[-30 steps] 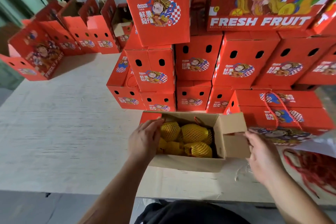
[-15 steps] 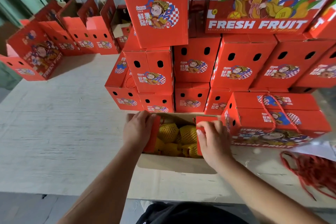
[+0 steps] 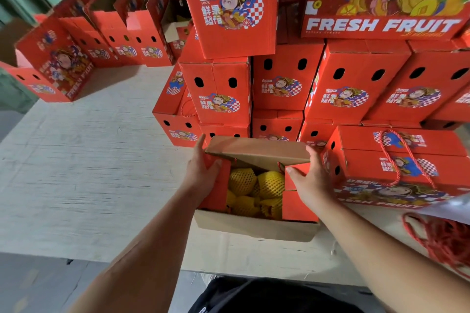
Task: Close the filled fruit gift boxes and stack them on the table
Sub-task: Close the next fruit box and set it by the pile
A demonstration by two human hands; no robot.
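Note:
An open fruit gift box (image 3: 254, 229) stands at the table's near edge, filled with yellow fruit in net sleeves (image 3: 256, 185). Its two red side flaps are folded in over the fruit. My left hand (image 3: 203, 173) holds the left flap, thumb on the red face and fingers behind the far brown flap (image 3: 256, 151). My right hand (image 3: 310, 180) does the same on the right flap, fingers up at the far flap's right corner. The far flap leans in over the box. A tall stack of closed red boxes (image 3: 279, 89) stands right behind it.
A closed box with a red rope handle (image 3: 396, 168) lies just right of my right hand. A pile of loose red cords (image 3: 442, 239) sits at the right edge. Several open, unfilled boxes (image 3: 119, 33) line the far left. The pale table (image 3: 89, 160) stretches left.
Both side flaps have been folded down over the fruit, and the far brown flap has come up and tipped toward me. My hands moved outward to the box's far corners.

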